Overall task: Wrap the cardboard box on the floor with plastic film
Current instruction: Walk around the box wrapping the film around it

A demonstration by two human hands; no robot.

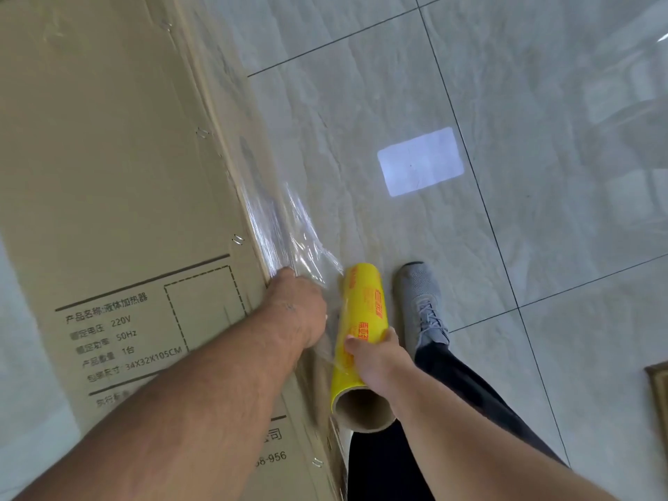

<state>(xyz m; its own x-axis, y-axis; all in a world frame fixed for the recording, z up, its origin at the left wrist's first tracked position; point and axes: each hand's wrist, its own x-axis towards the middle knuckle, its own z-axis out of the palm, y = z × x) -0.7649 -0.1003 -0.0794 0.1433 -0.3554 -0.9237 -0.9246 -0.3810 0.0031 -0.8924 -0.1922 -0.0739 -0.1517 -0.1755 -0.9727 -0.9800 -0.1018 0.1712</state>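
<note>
A long cardboard box (108,175) with printed labels fills the left half of the view, lying on the floor. Clear plastic film (289,226) runs along its right side and bunches near my hands. My left hand (296,305) presses on the box's right edge, over the film, fingers curled down the side. My right hand (376,359) grips a yellow roll of film (361,301) with a brown cardboard core, held just right of the box, with film stretched from it to the edge.
Glossy grey tiled floor (506,103) spreads to the right, with a bright rectangular reflection (421,160). My grey shoe (423,301) and dark trouser leg stand beside the roll. A wooden frame corner (659,392) shows at the right edge.
</note>
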